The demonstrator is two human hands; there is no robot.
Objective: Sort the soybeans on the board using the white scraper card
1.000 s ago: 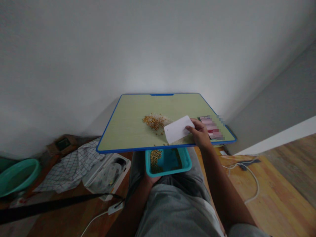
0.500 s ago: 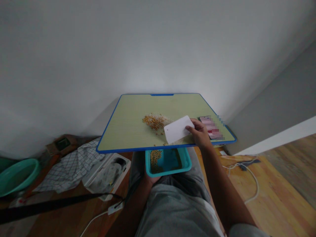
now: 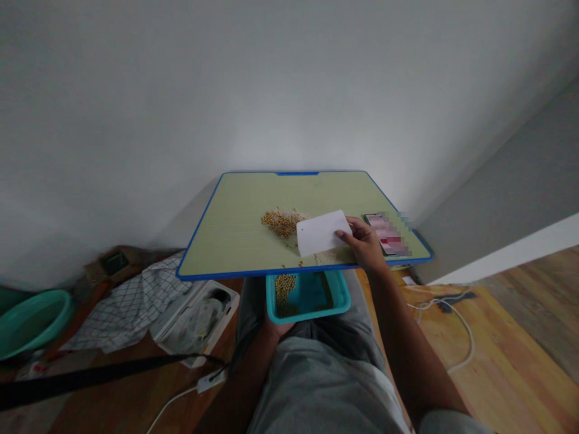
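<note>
Pinched between the thumb and fingers of my right hand (image 3: 364,242) is a white card (image 3: 322,234) with a small hole near one corner. It is held over the table (image 3: 235,241), beside a pile of yellowish-brown beans (image 3: 279,222) mixed with pale grains. A few loose beans lie near the table's front edge. Below that edge, over my lap, a teal plastic tray (image 3: 309,314) has beans at its left side and darker matter at its right. My left hand (image 3: 281,328) supports the tray from underneath; most of its fingers are hidden.
A phone (image 3: 388,235) with a blurred screen lies at the table's right side. On the floor at left are a checked cloth (image 3: 131,307), an open white box (image 3: 196,322) and a green basin (image 3: 36,322). White cables (image 3: 468,337) lie at right.
My right hand has shifted the card slightly left and away from me, toward the bean pile, tilting it flatter. The tray and my left hand have stayed in place.
</note>
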